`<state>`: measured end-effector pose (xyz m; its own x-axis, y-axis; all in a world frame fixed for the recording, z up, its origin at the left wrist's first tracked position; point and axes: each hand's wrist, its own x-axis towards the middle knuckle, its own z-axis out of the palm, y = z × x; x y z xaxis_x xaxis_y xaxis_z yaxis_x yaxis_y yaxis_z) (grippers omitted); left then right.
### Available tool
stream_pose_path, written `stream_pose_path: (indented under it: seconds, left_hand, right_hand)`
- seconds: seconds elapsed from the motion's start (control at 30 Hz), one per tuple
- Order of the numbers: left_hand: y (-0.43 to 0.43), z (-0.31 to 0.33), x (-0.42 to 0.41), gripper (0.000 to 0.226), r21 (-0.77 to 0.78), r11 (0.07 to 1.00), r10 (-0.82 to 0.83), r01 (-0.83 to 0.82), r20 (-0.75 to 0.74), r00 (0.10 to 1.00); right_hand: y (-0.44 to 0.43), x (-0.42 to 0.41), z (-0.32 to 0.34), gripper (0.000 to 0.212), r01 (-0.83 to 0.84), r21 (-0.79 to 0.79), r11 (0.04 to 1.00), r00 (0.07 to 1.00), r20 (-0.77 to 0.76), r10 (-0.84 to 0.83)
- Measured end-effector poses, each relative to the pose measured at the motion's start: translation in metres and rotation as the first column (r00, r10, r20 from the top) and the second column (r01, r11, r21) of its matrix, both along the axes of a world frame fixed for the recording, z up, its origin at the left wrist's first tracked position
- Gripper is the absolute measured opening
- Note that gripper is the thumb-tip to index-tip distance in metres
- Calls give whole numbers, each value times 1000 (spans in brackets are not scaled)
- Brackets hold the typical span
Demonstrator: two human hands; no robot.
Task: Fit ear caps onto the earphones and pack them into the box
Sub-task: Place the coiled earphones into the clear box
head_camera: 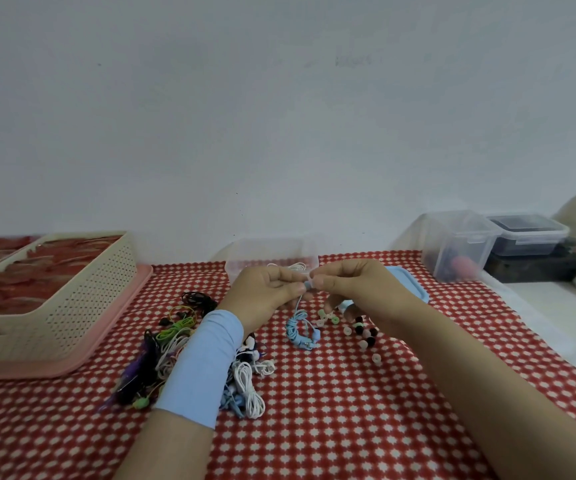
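Left hand pinches the bud of the blue earphone, whose coiled cable rests on the tablecloth below. Right hand pinches an ear cap against the bud. Loose ear caps lie just right of the coil. The clear box stands just beyond the hands.

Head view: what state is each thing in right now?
Left hand: pinches light blue earphone bud.
Right hand: pinches the same bud's tip.
Light blue coiled cable: bundled, hanging below the hands.
Clear plastic box: open, white cable inside.
Blue plastic lid: off, lying beside the box.
Small loose ear caps: scattered, unfitted.
Mixed earphone pile: tangled, unpacked.
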<state>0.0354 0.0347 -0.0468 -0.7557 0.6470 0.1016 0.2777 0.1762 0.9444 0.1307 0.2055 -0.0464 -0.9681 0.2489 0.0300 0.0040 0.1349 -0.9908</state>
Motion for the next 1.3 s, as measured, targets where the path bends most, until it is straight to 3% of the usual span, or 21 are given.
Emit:
stream_pose_path:
  seconds: [0.13,0.47,0.63,0.67,0.77,0.83,0.93,1.1,1.3]
  left_hand:
    - [1,4,1,13,-28,1000,-11,9,-66,998]
    - [-4,6,-2,13,-117,993,7,-19,-102,995]
    - [-9,6,-4,9,-143,989,12,-25,-91,996]
    - [-10,7,-5,10,-151,988,14,-28,-94,995]
    - [-15,6,-6,16,-192,981,7,-27,-107,994]
    - [-17,6,-6,15,-204,979,-6,-14,-97,995]
    - [-17,5,-6,14,-200,980,-34,18,-77,996]
    - [-17,3,-6,11,-193,981,-60,38,-109,992]
    - [-19,2,-7,17,-213,976,-67,41,-117,991]
  right_hand:
    - [0,1,2,7,23,147,989,998,-62,-14]
    - [-10,-4,-2,8,125,312,942,980,-185,-69]
    - [-5,-4,-3,34,70,377,924,992,-125,-24]
    - [-1,-5,-5,33,95,478,873,994,-96,-56]
    - [7,-8,-10,23,35,842,538,990,44,-133]
    - [6,-8,-11,22,-106,919,379,981,159,-110]
    - [3,-12,-14,21,-190,947,260,975,213,-64]
    - [0,-14,-16,14,-160,941,298,983,180,-43]
    - [8,-12,-12,10,-83,846,527,988,140,-69]
